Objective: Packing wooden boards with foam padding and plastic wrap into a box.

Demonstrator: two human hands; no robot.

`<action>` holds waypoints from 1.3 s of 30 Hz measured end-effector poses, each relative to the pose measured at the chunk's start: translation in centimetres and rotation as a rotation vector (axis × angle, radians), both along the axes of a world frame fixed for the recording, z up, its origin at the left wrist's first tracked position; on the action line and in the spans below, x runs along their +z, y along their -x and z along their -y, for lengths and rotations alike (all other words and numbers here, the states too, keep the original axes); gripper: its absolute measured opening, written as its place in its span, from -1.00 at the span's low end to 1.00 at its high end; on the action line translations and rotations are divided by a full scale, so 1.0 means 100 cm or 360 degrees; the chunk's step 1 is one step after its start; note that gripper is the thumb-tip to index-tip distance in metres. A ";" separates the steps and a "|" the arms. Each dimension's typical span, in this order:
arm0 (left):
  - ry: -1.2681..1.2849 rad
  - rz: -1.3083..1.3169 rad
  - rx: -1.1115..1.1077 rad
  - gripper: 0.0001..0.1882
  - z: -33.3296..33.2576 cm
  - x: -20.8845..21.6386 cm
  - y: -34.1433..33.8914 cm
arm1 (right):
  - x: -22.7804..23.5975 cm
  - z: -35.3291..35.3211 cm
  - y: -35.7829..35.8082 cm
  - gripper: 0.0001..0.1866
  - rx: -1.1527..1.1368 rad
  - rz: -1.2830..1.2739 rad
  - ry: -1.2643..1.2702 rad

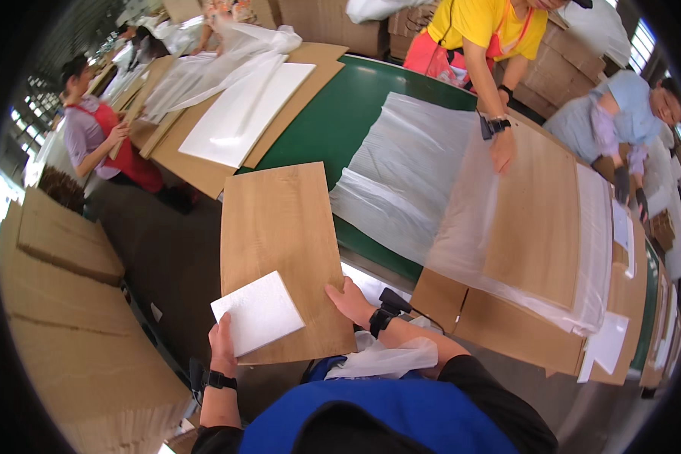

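In front of my body a wood-grain board [280, 227] is held up, tilted, at the near side of the green work table. My right hand [352, 303] grips its right edge, with the thumb on the front face. A white rectangular foam piece [259, 314] lies slanted over the board's lower left part. My left hand [222, 344] is closed on the foam's lower left edge; its fingers are partly hidden, and I cannot tell whether it grips the board as well. Crumpled translucent film [386, 359] hangs between my right forearm and my body.
On the green table [378, 79], a co-worker's hand [502, 151] presses film [408, 166] over another wood-grain board [537, 219] on cardboard. White panels [242, 113] lie at the far left on cardboard. Stacked boards [76, 325] stand left. Other people work around the table.
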State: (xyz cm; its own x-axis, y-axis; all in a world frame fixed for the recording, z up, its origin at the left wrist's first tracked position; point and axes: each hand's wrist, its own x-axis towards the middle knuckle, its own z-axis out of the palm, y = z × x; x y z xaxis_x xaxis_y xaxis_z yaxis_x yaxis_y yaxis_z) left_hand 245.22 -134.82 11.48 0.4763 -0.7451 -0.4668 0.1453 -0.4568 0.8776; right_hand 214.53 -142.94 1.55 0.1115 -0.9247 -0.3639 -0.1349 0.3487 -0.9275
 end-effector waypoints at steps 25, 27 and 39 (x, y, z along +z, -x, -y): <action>0.0109 -0.0007 -0.0471 -0.40 0.155 -0.056 -0.087 | 0.119 0.098 0.153 -0.87 -0.1324 -0.0805 0.1313; 0.0185 -0.0060 -0.0552 -0.39 0.171 -0.067 -0.086 | 0.138 0.078 0.157 -0.86 -0.1444 -0.0514 0.1306; 0.0159 -0.0186 -0.0922 -0.40 0.275 -0.104 -0.002 | 0.193 0.031 0.202 -0.90 -0.1770 -0.0006 0.1390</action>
State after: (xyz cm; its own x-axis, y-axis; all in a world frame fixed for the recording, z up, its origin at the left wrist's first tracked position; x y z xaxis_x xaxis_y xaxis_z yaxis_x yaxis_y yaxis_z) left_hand 245.46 -162.30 1.10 -0.0708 -0.9112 -0.4057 -0.0048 -0.4064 0.9137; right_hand 194.34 -146.08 20.87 -0.8140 -0.4521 0.3646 -0.1770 -0.4049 -0.8971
